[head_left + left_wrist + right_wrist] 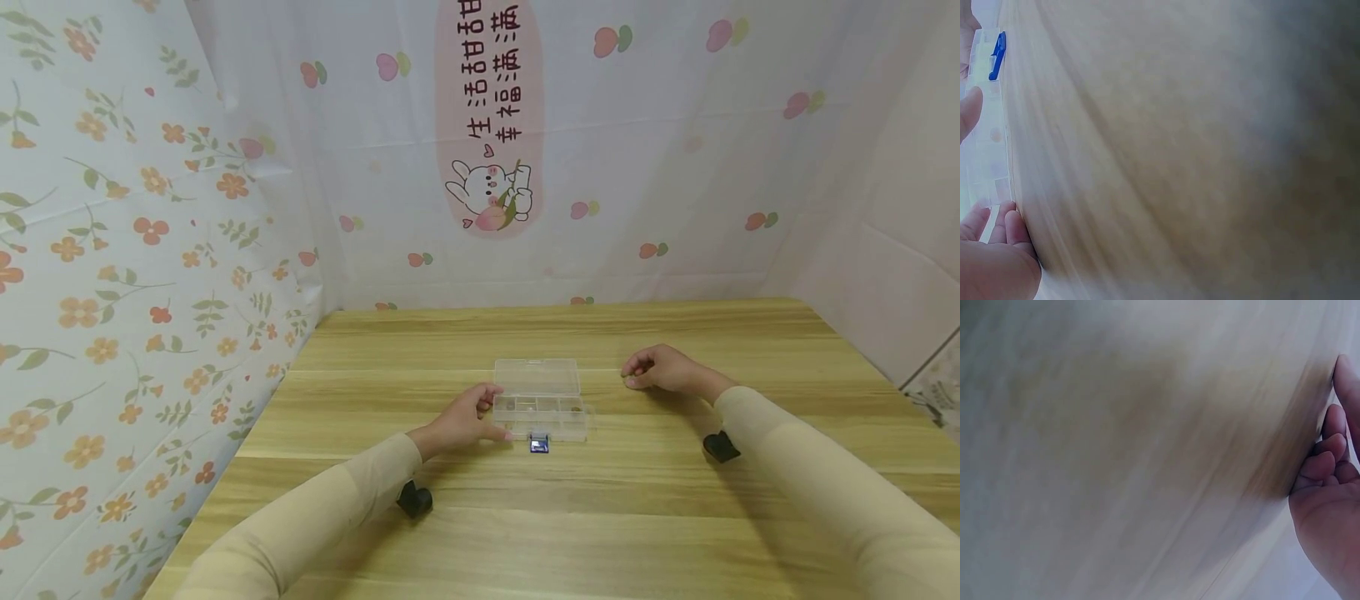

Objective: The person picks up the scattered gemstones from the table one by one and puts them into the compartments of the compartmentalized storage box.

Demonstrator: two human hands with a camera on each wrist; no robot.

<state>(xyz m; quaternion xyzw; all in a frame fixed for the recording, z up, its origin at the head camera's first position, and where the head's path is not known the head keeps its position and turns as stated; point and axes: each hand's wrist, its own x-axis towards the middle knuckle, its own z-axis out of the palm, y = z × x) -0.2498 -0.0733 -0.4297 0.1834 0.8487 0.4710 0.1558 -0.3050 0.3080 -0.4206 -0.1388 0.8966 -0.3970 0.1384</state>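
A clear plastic compartment box [540,419] lies on the table with its lid [536,377] folded back, away from me. My left hand [467,419] grips its left end, thumb at the front corner and fingertips by the back edge. A few tiny items lie in the compartments, too small to make out. A blue latch-like piece [539,444] sits at the middle of the box's front side. To the right of the box, my right hand [663,371] rests low on the table with curled fingers [1319,465]; I cannot tell whether a small thing is between the fingertips.
The wood-grain table [480,533] reaches back to a printed curtain [360,183]. Flowered cloth [112,250] hangs along the left side. Black wrist devices [415,499] hang under both sleeves, near the tabletop.
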